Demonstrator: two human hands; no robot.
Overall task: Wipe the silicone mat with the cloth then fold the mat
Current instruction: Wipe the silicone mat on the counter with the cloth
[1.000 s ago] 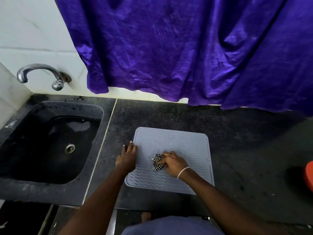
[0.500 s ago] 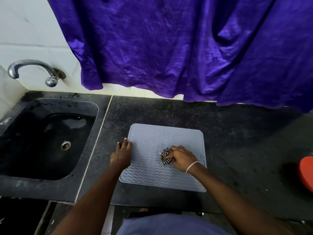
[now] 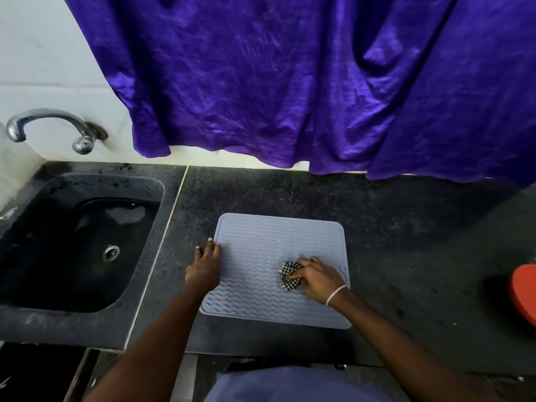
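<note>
Lying flat and unfolded on the dark counter (image 3: 406, 242), the grey mat (image 3: 261, 250) sits just below centre of view; the right hand (image 3: 317, 280), bracelet (image 3: 336, 294) at the wrist, grasps a bunched checked cloth (image 3: 288, 275) against the mat's ribbed surface toward its 4 o'clock part; the left hand (image 3: 204, 266) rests with straight fingers on the mat's 9 o'clock edge; sink (image 3: 43, 314) at 9 o'clock of the mat, tap (image 3: 49, 123) at 10 o'clock; purple curtain (image 3: 290, 82) hangs at 12 o'clock; red object (image 3: 525, 294) at 3 o'clock, cut by the frame.
</note>
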